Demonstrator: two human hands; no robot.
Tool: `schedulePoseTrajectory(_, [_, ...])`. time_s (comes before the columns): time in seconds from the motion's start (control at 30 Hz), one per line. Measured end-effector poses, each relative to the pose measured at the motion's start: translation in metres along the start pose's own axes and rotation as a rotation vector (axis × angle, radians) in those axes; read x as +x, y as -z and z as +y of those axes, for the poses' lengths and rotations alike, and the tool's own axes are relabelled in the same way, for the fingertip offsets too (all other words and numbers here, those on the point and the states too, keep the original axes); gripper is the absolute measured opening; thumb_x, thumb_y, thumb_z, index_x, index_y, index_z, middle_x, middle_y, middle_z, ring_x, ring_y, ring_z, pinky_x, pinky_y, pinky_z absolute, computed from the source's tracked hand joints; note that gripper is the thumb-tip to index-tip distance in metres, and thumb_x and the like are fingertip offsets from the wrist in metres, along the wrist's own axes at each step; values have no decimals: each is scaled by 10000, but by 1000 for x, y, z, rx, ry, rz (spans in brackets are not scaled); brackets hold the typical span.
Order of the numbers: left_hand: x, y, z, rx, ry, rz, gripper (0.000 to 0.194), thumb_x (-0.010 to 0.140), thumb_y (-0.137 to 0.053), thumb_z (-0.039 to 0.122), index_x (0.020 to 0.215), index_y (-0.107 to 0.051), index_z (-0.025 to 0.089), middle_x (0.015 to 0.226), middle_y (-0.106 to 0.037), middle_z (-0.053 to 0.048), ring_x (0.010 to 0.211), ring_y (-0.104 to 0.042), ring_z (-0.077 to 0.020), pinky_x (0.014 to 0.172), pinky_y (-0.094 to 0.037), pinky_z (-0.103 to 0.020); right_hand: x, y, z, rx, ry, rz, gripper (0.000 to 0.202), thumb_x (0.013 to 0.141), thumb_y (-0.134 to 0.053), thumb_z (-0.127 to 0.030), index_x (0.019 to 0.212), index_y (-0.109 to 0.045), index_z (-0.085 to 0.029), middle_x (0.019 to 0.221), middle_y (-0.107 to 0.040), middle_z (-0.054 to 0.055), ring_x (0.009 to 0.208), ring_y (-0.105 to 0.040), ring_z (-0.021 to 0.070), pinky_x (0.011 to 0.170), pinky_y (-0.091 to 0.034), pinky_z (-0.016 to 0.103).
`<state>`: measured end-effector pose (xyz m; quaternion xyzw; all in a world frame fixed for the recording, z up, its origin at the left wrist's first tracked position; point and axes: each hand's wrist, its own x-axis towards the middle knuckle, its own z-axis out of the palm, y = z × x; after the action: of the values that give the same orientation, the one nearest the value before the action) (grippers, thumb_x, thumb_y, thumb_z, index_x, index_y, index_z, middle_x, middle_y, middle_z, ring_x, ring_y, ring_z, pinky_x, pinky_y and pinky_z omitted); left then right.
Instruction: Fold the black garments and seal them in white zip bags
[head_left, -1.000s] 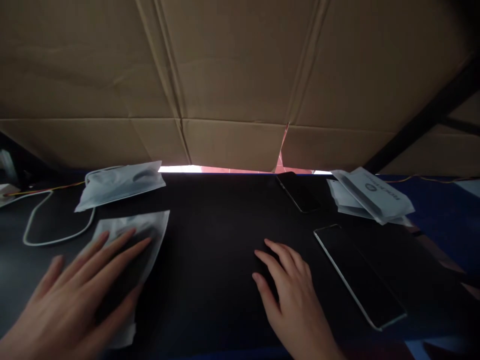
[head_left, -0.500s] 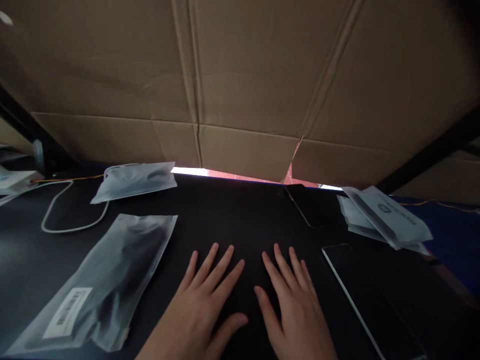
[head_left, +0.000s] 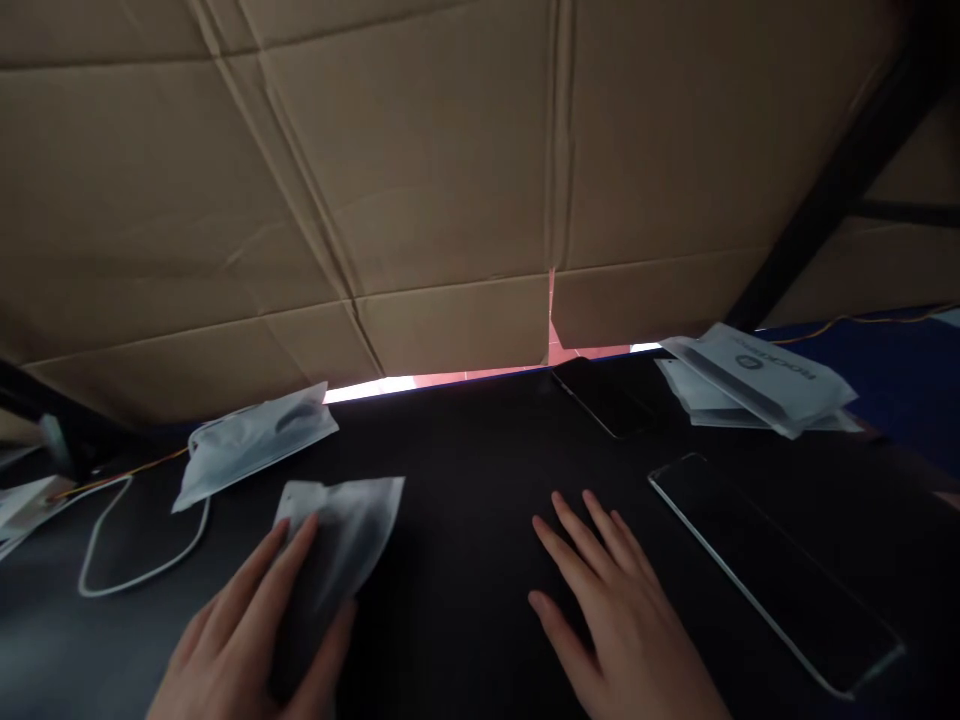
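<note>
The left hand [head_left: 240, 640] lies over the near bag [head_left: 349, 530] on the desk [head_left: 450, 570], fingers and thumb to either side; whether they grip it, I can't tell. The bag is cloudy, and any contents are too dim to make out. Beyond it, the far bag [head_left: 259, 440] shows a darker patch through its film, and a white cable [head_left: 142, 583] loops out beside it. The right hand [head_left: 634, 625] is loose, fingers parted and released, between the near bag and the big phone [head_left: 772, 575]. Farther back are the small phone [head_left: 604, 397] and overlapping pale bags [head_left: 772, 385], the top one printed, their insides hidden.
</note>
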<state>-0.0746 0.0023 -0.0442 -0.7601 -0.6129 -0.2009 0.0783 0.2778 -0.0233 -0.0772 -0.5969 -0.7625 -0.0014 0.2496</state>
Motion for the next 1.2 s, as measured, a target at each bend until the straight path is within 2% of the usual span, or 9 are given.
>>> schedulePoseTrajectory(0.13, [21,0,85,-80,-126,50,793,1061,-565,552,1762,-232,389,1733,-488,-114,1458,-612,-434,1037,-650,-650,-2,-1,-1,-33,35,11,534,1111,-559,-447,1600,-597,-235,1695,-522,87,1566,-494,438,1132,-589,705])
schedulePoseTrajectory(0.23, [23,-10,114,-36,-137,59,863,1086,-537,525,1793,-94,308,1719,-494,-186,1472,-587,-497,909,-683,-698,-2,-4,-1,-32,60,47,534,1105,-573,-452,1586,-601,-221,1670,-560,108,1546,-523,446,1103,-598,724])
schedulePoseTrajectory(0.4, [6,6,90,-38,-451,-118,878,1015,-602,293,1785,-179,314,1777,-392,-117,1592,-441,-467,1082,-554,-771,0,5,-2,65,61,66,443,1102,-587,-373,1535,-625,-287,1615,-637,82,1527,-560,409,1129,-569,716])
schedulePoseTrajectory(0.57, [-1,18,66,-86,-625,-296,974,854,-689,204,1749,-325,326,1780,-376,-91,1595,-442,-462,1069,-608,-673,-1,28,-20,319,143,-35,268,1077,-567,-177,1223,-741,-320,1203,-797,22,1113,-775,226,893,-675,392])
schedulePoseTrajectory(0.67, [-1,11,69,-75,-587,-240,847,932,-688,207,1719,-397,323,1762,-426,-84,1585,-481,-412,1030,-667,-571,-3,31,-37,400,281,-123,139,1059,-644,-209,1105,-748,-289,1029,-793,-13,898,-759,179,780,-638,312])
schedulePoseTrajectory(0.77, [0,9,73,-77,-582,-145,668,1044,-606,230,1690,-451,304,1744,-469,-83,1584,-490,-393,1020,-672,-595,-1,27,-51,437,342,33,102,1081,-643,-225,1103,-742,-236,974,-807,-8,838,-748,167,765,-608,308])
schedulePoseTrajectory(0.87, [-1,14,76,-136,-579,-21,641,1059,-562,148,1684,-455,244,1722,-509,-72,1624,-429,-380,1201,-499,-710,5,25,-58,463,393,222,129,1064,-628,-136,1085,-739,-199,874,-808,-16,763,-732,155,731,-587,306])
schedulePoseTrajectory(0.97, [-6,17,79,-267,-607,58,651,1047,-578,55,1664,-481,240,1651,-604,-12,1629,-430,-304,1353,-326,-646,10,30,-60,443,420,313,175,1005,-603,-81,1063,-736,-178,834,-810,0,731,-745,162,687,-596,306])
schedulePoseTrajectory(1.2, [-21,12,79,-332,-658,49,502,1105,-515,143,1596,-569,233,1550,-694,25,1556,-540,-292,1271,-520,-516,11,55,-55,242,499,163,279,1077,-542,-106,965,-767,-229,797,-847,-25,658,-766,164,623,-617,311])
